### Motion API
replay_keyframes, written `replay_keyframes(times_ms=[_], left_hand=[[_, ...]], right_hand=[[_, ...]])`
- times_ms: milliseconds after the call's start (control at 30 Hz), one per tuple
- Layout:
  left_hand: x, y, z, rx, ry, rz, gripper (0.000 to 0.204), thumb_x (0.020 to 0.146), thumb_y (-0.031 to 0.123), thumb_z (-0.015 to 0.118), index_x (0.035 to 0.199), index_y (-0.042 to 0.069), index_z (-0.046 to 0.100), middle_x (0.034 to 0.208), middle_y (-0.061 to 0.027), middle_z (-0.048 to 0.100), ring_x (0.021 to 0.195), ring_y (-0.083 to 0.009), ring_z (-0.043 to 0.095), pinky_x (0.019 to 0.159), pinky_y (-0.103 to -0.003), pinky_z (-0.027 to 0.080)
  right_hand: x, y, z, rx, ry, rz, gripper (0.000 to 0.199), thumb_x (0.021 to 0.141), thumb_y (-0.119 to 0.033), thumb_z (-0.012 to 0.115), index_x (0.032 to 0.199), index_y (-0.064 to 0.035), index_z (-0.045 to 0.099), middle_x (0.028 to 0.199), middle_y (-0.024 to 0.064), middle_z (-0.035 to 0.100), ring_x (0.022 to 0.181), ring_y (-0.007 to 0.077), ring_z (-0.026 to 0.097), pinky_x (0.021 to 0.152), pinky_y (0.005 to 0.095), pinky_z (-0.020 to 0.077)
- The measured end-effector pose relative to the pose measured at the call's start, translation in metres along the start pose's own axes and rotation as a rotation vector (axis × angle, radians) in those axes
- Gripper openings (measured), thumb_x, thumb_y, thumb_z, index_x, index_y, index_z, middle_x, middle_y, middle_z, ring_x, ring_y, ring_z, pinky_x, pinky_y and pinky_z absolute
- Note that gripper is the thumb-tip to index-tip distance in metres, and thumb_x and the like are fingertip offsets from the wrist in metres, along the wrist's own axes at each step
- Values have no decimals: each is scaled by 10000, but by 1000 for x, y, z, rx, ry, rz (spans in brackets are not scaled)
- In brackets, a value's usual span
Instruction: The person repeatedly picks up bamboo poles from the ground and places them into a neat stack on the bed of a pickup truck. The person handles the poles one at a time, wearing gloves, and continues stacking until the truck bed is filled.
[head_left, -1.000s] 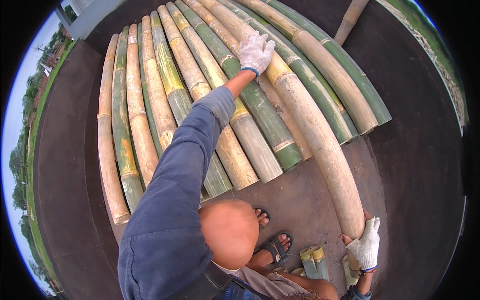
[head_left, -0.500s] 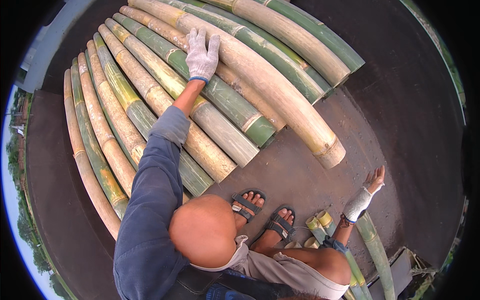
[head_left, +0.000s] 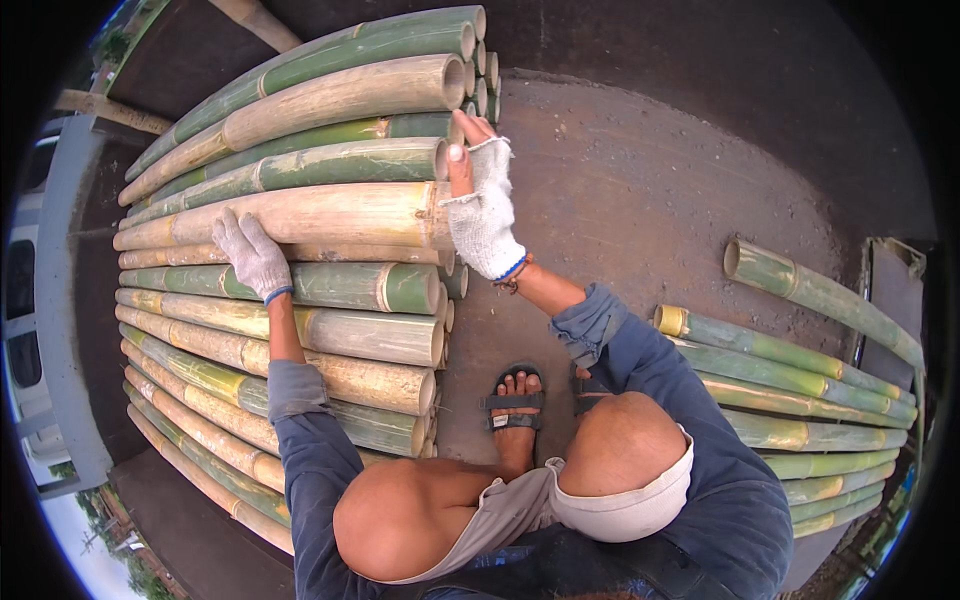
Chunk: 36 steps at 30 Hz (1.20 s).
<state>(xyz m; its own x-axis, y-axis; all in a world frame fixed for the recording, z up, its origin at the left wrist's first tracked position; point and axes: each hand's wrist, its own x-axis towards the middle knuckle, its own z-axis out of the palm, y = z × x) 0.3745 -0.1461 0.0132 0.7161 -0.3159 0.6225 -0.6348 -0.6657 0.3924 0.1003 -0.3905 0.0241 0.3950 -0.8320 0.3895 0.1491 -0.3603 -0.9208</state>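
A thick tan bamboo pole (head_left: 350, 212) lies on top of a stack of cut poles at my left. My left hand (head_left: 252, 257), in a white knit glove, lies flat across its near side, fingers stretched out. At the pole's right end, my right hand (head_left: 485, 205) presses its palm against the cut face and covers it. The fingers and thumb of that hand are stretched and apart, with bare tips sticking out of the glove. Just nearer lies a green bamboo pole (head_left: 340, 286), its hollow end facing right.
More green and tan poles (head_left: 370, 385) make up the stack, their ends roughly in line. A second group of thinner green poles (head_left: 800, 435) lies at the right, beside one separate green pole (head_left: 800, 283). Dark metal floor (head_left: 620, 180) shows between them.
The view has turned, so the stack now lies more to the left. My right hand has come from the far right to the tan pole's end; my left hand stays on the pole.
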Motion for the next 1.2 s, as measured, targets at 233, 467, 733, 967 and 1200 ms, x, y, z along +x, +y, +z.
replay_keyframes(times_ms=[233,467,733,967,1200], left_hand=[[4,34,-4,-40,8,78,659,1181,467,460,1569,-53,576,1660,-242,538,1588,-401,424,1336,-502,301],[-14,34,-9,-28,111,83,545,1193,376,474,1524,-26,632,1616,-280,563,1561,-420,469,1354,-511,250],[-11,40,-12,-9,71,-12,531,1134,352,609,1502,-30,644,1568,-316,591,1516,-487,498,1301,-526,335],[-11,37,-10,7,80,-42,566,1098,403,653,1504,9,647,1596,-310,557,1523,-504,473,1295,-526,342],[-12,40,-11,-66,120,-86,574,1085,417,673,1492,12,651,1578,-311,570,1517,-500,480,1289,-529,349]], right_hand=[[22,-26,-53,100,-43,308,622,1194,-525,397,1519,-32,589,1554,259,517,1540,437,420,1302,525,299],[4,39,-53,350,219,489,778,1173,-668,330,1640,-64,476,1598,204,478,1506,313,456,1287,426,313],[-15,4,55,260,122,429,735,1165,-513,540,1622,54,440,1636,273,421,1531,376,404,1287,469,296],[-14,57,-7,241,-212,337,709,1181,-519,503,1660,0,451,1685,259,451,1580,360,391,1317,471,274],[57,82,-449,-1764,-911,258,960,760,-362,911,1574,-36,518,1596,222,511,1474,516,485,1189,638,452]])
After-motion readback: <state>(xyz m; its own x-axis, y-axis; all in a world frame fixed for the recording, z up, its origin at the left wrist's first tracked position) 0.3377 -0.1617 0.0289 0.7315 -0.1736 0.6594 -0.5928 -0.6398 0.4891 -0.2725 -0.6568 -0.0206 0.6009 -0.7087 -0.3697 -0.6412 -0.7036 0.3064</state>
